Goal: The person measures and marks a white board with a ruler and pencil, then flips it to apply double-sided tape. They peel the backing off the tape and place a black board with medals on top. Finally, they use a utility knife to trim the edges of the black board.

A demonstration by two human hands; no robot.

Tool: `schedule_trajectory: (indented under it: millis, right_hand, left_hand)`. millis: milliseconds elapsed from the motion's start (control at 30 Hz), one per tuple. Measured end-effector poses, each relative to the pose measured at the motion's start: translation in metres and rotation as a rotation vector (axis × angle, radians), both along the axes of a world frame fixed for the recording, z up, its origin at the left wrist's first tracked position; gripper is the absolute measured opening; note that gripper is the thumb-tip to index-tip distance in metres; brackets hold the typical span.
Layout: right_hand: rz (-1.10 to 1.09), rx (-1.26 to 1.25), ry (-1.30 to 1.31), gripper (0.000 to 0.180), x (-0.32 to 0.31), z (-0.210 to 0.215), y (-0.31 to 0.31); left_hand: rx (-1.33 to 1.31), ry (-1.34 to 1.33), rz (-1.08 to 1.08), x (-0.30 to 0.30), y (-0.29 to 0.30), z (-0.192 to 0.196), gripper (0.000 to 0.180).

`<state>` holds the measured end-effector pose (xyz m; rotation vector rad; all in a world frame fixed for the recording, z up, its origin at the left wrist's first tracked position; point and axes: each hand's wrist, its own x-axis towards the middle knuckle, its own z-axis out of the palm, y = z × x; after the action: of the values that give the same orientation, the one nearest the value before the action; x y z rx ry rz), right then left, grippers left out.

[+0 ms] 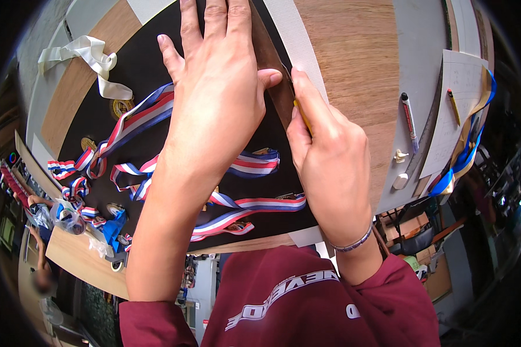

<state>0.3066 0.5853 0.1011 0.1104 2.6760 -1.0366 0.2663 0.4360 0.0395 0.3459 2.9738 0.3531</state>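
My left hand (217, 75) lies flat with its fingers stretched out, pressing on a brown straightedge (281, 98) and the black sheet (270, 132) beneath it. Closed around a slim yellow cutter knife (303, 118), my right hand (330, 150) rests against the straightedge's right side; the fingers hide most of the knife. Under and beside my left forearm, several red, white and blue striped ribbons (255, 203) with gold medals (121, 108) are spread over the black sheet. A strip of white ribbon (92, 52) lies crumpled at the upper left.
Wood-grain board (359, 58) borders the sheet on the right. Beyond it are a marker (409, 118), a pencil (453, 107), white paper (437, 139) and blue-and-gold ribbon (462, 159). A blue plastic piece (115, 227) and a clear bag (68, 218) sit lower left. Another person (40, 231) is beyond.
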Motion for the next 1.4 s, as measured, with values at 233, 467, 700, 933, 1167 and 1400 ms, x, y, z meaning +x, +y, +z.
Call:
schedule_trajectory:
  millis: [233,467,700,933,1167,1400]
  right_hand:
    - [0.048,0.066,0.019,0.041,0.007,0.004,0.004]
    - [-0.023,0.029,-0.103,0.042,0.009,0.009,0.004]
    - [0.028,0.029,-0.034,0.040,0.012,0.005,0.007]
    - [0.011,0.010,-0.023,0.039,0.015,-0.002,0.009]
    - [0.021,-0.015,0.015,0.039,0.020,-0.006,0.013]
    - [-0.004,0.009,-0.050,0.040,0.022,-0.003,0.013]
  left_hand:
    - [-0.002,-0.002,0.008,0.001,0.000,0.000,0.103]
    - [-0.009,-0.011,0.009,-0.001,0.001,0.000,0.103]
    - [-0.011,-0.014,0.015,-0.001,0.001,0.000,0.104]
    - [-0.012,-0.016,0.013,-0.002,0.001,0.000,0.104]
    - [-0.013,-0.019,0.013,-0.002,0.001,0.000,0.105]
    - [-0.020,-0.025,0.015,-0.001,0.001,0.000,0.105]
